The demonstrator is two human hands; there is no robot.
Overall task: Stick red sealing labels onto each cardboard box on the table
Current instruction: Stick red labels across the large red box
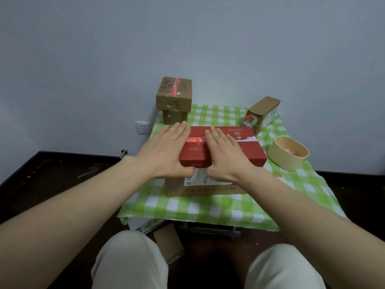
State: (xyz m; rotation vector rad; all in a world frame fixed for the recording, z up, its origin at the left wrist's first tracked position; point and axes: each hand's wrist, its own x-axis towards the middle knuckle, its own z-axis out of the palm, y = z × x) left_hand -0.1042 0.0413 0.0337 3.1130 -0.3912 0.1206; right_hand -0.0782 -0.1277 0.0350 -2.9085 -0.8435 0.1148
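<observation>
The person's knees in pale trousers point(129, 259) sit lowest in view. Above them, both hands lie flat with fingers straight on the red box point(239, 151): the left hand point(164, 151) over its left end, the right hand point(224, 155) on its top. A red label point(194, 139) runs between them. The red box rests on a brown box point(208, 189) at the middle of the checked table point(208, 209). Stacked boxes point(174, 94) stand at the far left corner, a tilted box point(262, 113) at the far right, and a beige tub point(288, 153) by the right edge.
</observation>
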